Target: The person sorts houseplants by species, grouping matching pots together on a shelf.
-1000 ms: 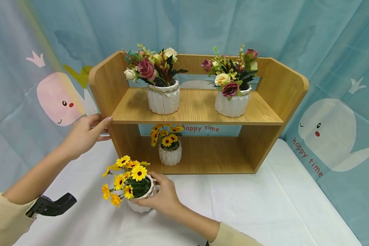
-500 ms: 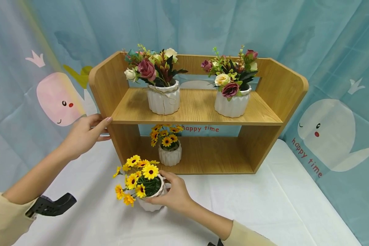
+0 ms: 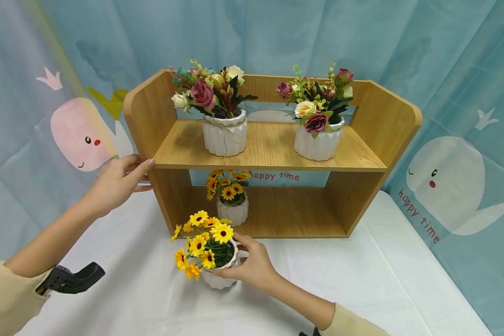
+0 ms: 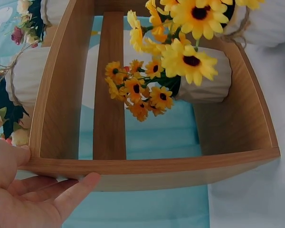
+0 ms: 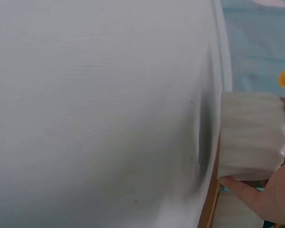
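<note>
My right hand (image 3: 252,266) grips the rim and side of a white ribbed flower pot (image 3: 222,280) with yellow sunflowers (image 3: 203,245). The pot is in front of the shelf's lower left; whether its base touches the cloth I cannot tell. In the right wrist view, fingers curve round the pot (image 5: 254,137), which has twine near its rim. My left hand (image 3: 119,182) holds the left side panel of the two-tier wooden shelf (image 3: 269,161), thumb at the front edge, fingers along the outside. A second sunflower pot (image 3: 233,212) stands at the left of the lower tier.
On the upper tier stand two white pots with mixed roses, the left rose pot (image 3: 224,135) and the right rose pot (image 3: 319,142). A white cloth (image 3: 319,275) covers the table. A blue printed curtain (image 3: 273,32) hangs behind.
My right hand has carried the sunflower pot to the right along the shelf's front, the flowers now overlapping the lower tier. The left hand stays at the side panel.
</note>
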`<state>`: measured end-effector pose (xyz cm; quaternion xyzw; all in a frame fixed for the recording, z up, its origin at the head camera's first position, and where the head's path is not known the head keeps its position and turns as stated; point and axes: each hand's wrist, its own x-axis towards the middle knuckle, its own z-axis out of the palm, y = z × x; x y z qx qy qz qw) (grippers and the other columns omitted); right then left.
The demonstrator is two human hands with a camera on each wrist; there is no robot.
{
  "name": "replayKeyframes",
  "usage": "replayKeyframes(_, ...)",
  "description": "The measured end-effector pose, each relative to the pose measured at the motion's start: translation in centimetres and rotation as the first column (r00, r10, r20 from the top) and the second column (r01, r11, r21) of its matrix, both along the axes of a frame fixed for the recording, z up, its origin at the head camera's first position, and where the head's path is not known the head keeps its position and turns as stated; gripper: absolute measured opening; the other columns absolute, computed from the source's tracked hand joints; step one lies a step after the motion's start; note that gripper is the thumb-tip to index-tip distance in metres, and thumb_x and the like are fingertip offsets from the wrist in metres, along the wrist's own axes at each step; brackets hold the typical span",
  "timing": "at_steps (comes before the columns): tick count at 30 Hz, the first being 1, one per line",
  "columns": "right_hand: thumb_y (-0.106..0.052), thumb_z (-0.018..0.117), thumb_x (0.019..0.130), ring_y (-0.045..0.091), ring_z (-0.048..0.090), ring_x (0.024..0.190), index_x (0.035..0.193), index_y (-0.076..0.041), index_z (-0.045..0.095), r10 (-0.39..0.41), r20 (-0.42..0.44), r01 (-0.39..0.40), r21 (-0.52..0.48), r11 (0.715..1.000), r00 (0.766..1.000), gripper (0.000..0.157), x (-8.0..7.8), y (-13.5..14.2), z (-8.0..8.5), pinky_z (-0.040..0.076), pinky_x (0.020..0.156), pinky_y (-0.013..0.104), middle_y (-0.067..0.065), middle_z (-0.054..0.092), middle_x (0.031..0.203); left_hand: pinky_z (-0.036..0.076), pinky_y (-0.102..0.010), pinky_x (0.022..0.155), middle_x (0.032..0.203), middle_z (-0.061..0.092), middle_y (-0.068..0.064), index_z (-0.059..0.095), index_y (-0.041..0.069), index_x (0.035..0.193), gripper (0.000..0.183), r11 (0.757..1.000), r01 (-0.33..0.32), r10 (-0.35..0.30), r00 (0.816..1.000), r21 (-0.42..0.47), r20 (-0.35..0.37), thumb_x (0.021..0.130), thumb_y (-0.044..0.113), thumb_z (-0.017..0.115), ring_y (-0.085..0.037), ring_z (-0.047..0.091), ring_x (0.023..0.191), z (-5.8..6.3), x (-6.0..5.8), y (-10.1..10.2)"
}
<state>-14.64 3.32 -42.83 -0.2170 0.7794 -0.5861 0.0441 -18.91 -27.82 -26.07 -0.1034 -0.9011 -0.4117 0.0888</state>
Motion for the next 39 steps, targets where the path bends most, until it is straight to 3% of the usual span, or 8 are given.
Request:
replayKeyframes(4, -0.012, 0.098, 0.071, 0.03, 0.061, 0.118, 0.147, 0.006, 0.056, -0.016, 0.004, 0.016, -0.005, 1.0, 1.0, 0.088, 0.0, 0.8, 0.0, 0.062, 0.093, 0.035, 0.017, 0.063, 0.141, 0.062, -0.016, 0.07, 0.13, 0.061, -0.039, 0.054, -0.018, 0.133, 0.05, 1.0, 0.009, -0.009, 1.0, -0.007, 0.004, 0.115, 0.028, 0.044, -0.047, 0.068, 0.109, 0.1, 0.0, 0.0)
replayKeyframes(7, -0.011, 0.097, 0.072, 0.03, 0.061, 0.119, 0.146, 0.007, 0.056, -0.027, 0.019, 0.028, -0.01, 1.0, 0.999, 0.087, 0.0, 1.5, 0.1, 0.062, 0.093, 0.034, 0.018, 0.062, 0.142, 0.063, -0.017, 0.071, 0.132, 0.059, -0.038, 0.053, -0.017, 0.134, 0.05, 1.0, 0.015, -0.015, 1.0, -0.01, 0.017, 0.115, 0.029, 0.043, -0.052, 0.065, 0.114, 0.1, 0.0, -0.1)
replayKeyframes(10, -0.01, 0.097, 0.072, 0.034, 0.061, 0.12, 0.146, 0.01, 0.054, -0.047, 0.033, 0.047, -0.002, 0.999, 0.998, 0.088, 0.0, 2.0, 0.3, 0.061, 0.092, 0.033, 0.021, 0.06, 0.144, 0.063, -0.017, 0.072, 0.132, 0.059, -0.036, 0.053, -0.016, 0.133, 0.049, 1.0, 0.018, -0.018, 1.0, -0.001, 0.025, 0.115, 0.029, 0.043, -0.031, 0.071, 0.103, 0.1, 0.0, -0.2)
replayKeyframes(14, -0.009, 0.097, 0.071, 0.038, 0.061, 0.121, 0.146, 0.011, 0.054, -0.077, 0.051, 0.077, 0.008, 0.997, 0.996, 0.088, 0.1, 2.7, 0.6, 0.061, 0.091, 0.037, 0.025, 0.057, 0.147, 0.063, -0.017, 0.072, 0.131, 0.059, -0.035, 0.054, -0.015, 0.131, 0.048, 1.0, 0.018, -0.018, 0.999, 0.007, 0.028, 0.115, 0.029, 0.044, -0.004, 0.065, 0.094, 0.1, 0.0, -0.3)
replayKeyframes(24, -0.005, 0.095, 0.073, 0.04, 0.063, 0.121, 0.144, 0.012, 0.055, -0.128, 0.08, 0.127, 0.006, 0.992, 0.989, 0.083, -0.1, 4.2, 0.9, 0.063, 0.09, 0.036, 0.025, 0.058, 0.143, 0.063, -0.018, 0.073, 0.132, 0.059, -0.037, 0.054, -0.016, 0.131, 0.048, 1.0, 0.017, -0.017, 0.999, 0.008, 0.034, 0.115, 0.028, 0.043, -0.021, 0.069, 0.101, 0.1, -0.1, -0.3)
replayKeyframes(33, -0.003, 0.096, 0.071, 0.039, 0.066, 0.118, 0.139, 0.01, 0.06, -0.198, 0.058, 0.198, 0.008, 0.98, 0.978, 0.078, -0.6, 5.4, 1.0, 0.064, 0.087, 0.039, 0.024, 0.064, 0.137, 0.063, -0.017, 0.072, 0.132, 0.059, -0.038, 0.055, -0.017, 0.129, 0.047, 1.0, 0.02, -0.021, 0.999, 0.019, 0.027, 0.115, 0.027, 0.043, 0.003, 0.063, 0.09, 0.1, -0.1, -0.2)
replayKeyframes(36, -0.002, 0.095, 0.072, 0.039, 0.067, 0.118, 0.138, 0.009, 0.062, -0.207, 0.057, 0.208, 0.0, 0.978, 0.977, 0.075, -0.7, 5.8, 1.2, 0.064, 0.086, 0.036, 0.023, 0.064, 0.136, 0.063, -0.016, 0.072, 0.132, 0.059, -0.038, 0.054, -0.017, 0.13, 0.048, 1.0, 0.021, -0.021, 1.0, 0.021, 0.022, 0.115, 0.027, 0.043, 0.002, 0.064, 0.091, 0.1, -0.1, -0.2)
replayKeyframes(39, -0.002, 0.095, 0.072, 0.039, 0.067, 0.119, 0.138, 0.009, 0.061, -0.221, 0.06, 0.222, -0.003, 0.975, 0.973, 0.075, -0.9, 6.3, 1.3, 0.064, 0.088, 0.036, 0.023, 0.064, 0.136, 0.063, -0.016, 0.071, 0.132, 0.059, -0.038, 0.054, -0.017, 0.13, 0.048, 1.0, 0.016, -0.016, 1.0, 0.013, 0.017, 0.115, 0.027, 0.043, -0.007, 0.068, 0.095, 0.0, -0.1, -0.3)
